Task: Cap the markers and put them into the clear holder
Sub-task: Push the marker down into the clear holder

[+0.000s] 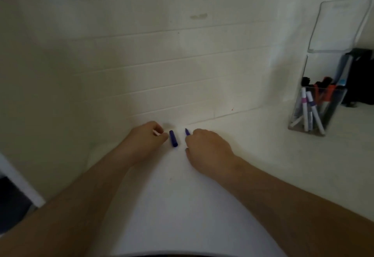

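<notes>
A blue marker cap point(173, 138) lies on the white tabletop between my two hands. My left hand point(145, 137) sits just left of it with fingers curled, fingertips close to the cap; a small pale bit shows between the fingers and I cannot tell what it is. My right hand point(208, 149) grips a marker whose blue tip point(187, 131) pokes out past the fingers, uncapped; the marker's body is hidden in the hand. The clear holder point(299, 124) stands at the far right with several markers inside.
A white brick wall rises right behind the hands. A clear upright panel point(342, 24) stands above the holder, and a dark object point(358, 78) sits behind it. The table's left edge point(22, 184) drops off to a dark floor.
</notes>
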`<action>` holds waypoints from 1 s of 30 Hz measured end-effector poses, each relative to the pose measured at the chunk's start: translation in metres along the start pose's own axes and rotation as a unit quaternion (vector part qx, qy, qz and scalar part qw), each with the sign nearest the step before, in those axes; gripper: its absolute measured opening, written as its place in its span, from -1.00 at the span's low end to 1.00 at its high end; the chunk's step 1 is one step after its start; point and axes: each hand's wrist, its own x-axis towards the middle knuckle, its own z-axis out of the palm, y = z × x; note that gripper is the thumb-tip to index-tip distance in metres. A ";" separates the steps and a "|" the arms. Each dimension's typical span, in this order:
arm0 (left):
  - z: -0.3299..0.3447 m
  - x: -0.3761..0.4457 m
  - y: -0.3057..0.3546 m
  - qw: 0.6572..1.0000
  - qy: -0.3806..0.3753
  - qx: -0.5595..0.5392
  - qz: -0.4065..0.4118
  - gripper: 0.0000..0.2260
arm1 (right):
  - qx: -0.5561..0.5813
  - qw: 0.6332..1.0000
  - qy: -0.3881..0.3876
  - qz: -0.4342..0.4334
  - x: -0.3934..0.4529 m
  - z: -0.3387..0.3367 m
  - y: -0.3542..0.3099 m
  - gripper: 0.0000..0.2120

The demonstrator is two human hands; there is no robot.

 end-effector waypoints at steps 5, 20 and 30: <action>0.030 -0.003 0.041 0.998 -0.034 0.033 0.048 -0.78 | -0.026 0.998 -0.018 0.062 -0.021 -0.015 0.072 -0.84; 0.117 0.003 0.145 0.979 -0.080 -0.156 0.101 -0.81 | 0.117 0.961 0.059 0.242 -0.093 -0.032 0.200 -0.68; 0.117 0.001 0.126 0.948 -0.083 -0.284 0.114 -0.71 | 0.224 0.944 0.079 0.230 -0.098 -0.037 0.209 -0.71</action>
